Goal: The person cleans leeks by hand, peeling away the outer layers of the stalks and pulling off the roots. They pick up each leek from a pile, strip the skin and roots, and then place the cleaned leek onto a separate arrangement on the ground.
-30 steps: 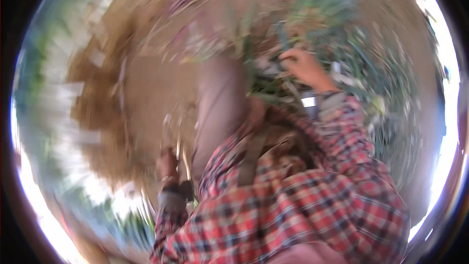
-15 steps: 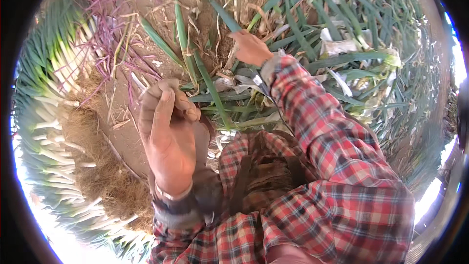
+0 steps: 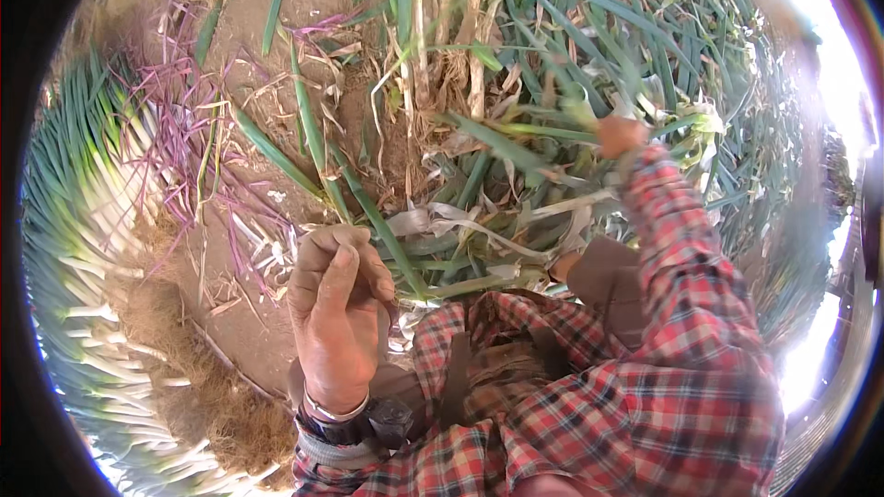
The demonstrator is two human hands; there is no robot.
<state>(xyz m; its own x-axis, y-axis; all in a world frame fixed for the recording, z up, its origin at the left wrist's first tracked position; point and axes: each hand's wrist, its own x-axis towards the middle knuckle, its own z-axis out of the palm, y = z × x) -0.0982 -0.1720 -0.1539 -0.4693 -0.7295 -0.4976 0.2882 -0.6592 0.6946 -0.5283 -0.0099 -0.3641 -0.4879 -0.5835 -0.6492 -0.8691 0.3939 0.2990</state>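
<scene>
My left hand (image 3: 339, 317) is raised in front of my body, palm toward me. Its soiled fingers curl over with the thumb lying against them, and nothing shows in them. Reaching out to the right, my right hand (image 3: 623, 136) is closed on green onion leaves (image 3: 548, 132), which stretch leftward from the fist; motion smears them and the fingertips. Below that hand, loose leaves and pale peeled skins (image 3: 474, 230) litter the ground. Long cut green leaves (image 3: 313, 143) lie on the soil beyond my left hand.
Trimmed green onions (image 3: 87, 262) lie along the left side in a curved row, their brown roots (image 3: 207, 405) facing me. Purple ties (image 3: 180, 124) are scattered near them. Unpeeled onions (image 3: 451, 28) stand ahead, and a large leafy heap (image 3: 700, 46) fills the right. A bent knee (image 3: 603, 290) is close by.
My right hand has swung right and a little nearer me, with leaves in its grip. My left hand has dropped slightly and shifted right, its fingers still curled. The view has shifted.
</scene>
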